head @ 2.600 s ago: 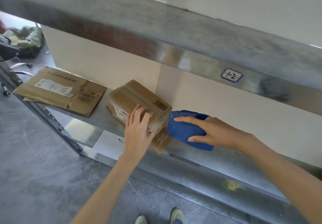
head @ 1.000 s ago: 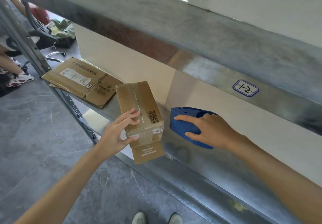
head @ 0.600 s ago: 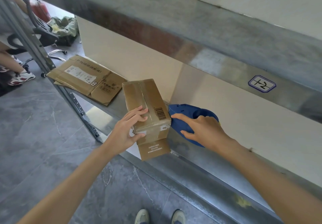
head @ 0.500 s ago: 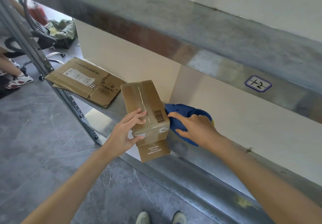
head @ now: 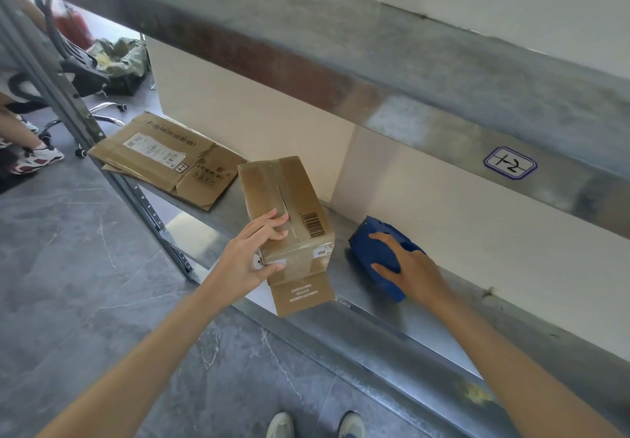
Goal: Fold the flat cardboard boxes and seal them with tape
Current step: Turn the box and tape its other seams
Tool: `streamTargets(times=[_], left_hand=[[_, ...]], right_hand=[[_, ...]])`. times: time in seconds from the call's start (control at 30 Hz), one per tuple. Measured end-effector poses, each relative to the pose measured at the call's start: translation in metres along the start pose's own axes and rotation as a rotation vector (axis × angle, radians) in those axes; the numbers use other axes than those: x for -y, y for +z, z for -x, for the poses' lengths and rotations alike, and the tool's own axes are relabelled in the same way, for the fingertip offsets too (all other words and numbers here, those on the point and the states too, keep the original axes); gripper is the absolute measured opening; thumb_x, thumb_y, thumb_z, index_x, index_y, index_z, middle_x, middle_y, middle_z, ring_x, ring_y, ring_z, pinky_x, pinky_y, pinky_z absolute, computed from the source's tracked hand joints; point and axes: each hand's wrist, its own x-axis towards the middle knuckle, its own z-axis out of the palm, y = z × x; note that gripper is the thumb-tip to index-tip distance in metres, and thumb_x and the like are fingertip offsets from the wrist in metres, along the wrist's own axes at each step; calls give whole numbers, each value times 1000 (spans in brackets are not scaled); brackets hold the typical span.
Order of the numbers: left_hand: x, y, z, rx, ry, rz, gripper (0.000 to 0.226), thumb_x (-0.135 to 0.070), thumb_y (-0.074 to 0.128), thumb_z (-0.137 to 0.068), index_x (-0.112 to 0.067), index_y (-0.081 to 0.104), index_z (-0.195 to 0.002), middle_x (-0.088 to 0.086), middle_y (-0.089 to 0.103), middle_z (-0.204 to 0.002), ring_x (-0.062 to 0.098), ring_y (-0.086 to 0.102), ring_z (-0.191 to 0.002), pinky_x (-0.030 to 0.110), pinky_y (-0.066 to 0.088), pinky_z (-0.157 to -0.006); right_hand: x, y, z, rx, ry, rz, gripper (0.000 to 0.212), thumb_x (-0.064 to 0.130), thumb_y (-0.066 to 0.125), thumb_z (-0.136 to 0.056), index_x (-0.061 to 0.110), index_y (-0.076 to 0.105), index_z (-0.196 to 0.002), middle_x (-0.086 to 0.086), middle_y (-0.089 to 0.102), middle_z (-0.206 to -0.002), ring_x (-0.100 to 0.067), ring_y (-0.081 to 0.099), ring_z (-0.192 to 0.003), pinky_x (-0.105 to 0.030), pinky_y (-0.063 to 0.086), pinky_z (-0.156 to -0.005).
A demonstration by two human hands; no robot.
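Your left hand (head: 247, 262) keeps its grip pinched on the near end of the taped box (head: 288, 198), fingers on top and thumb on the end face. The box lies on the metal shelf (head: 392, 326) much where it was, its loose flap hanging over the front edge. Your right hand (head: 410, 268), grip wrapped over the blue tape dispenser (head: 370, 250), has drawn it away from the box's right side, so the two now sit apart, while the flat cardboard boxes (head: 160, 156) farther left lie as before.
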Motion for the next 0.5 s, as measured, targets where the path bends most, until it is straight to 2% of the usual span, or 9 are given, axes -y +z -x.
streamTargets(times=[0.1,0.17,0.3,0.4,0.5], left_hand=[[-3,0,1,-4,-3,-2,43,-13,82,-78,-13,61,-116,-8,49,-148,13,31,-146,15,34,-109],[-5,1,1,-11,-2,-10,43,-11,82,-78,-11,61,-116,-6,50,-147,13,31,-146,12,34,-107],[-6,0,1,-9,-13,-20,42,-13,81,-78,-10,62,-116,-6,50,-147,12,31,-146,15,34,-110],[-7,0,1,-2,-19,-22,42,-15,81,-79,-10,62,-116,-5,50,-146,12,31,-146,18,33,-112],[-7,1,0,-5,-18,-27,43,-17,80,-79,-8,62,-116,-3,51,-146,12,31,-146,17,33,-112]], right_hand=[[-12,7,1,-47,12,-75,60,46,56,-97,44,28,-149,-6,64,-71,-18,56,-52,-41,53,-65],[-18,7,1,-81,6,-109,68,45,59,-96,47,21,-152,-4,64,-69,-15,55,-50,-38,53,-60],[-21,10,-1,-88,-16,-108,76,44,63,-93,39,19,-155,6,49,-52,-12,50,-45,-38,50,-52],[-23,14,-5,-99,15,-128,72,46,65,-91,36,26,-150,5,46,-49,-13,47,-42,-37,46,-48],[-27,16,-5,-105,27,-170,58,51,62,-91,36,30,-138,1,45,-49,-14,43,-40,-33,38,-46]])
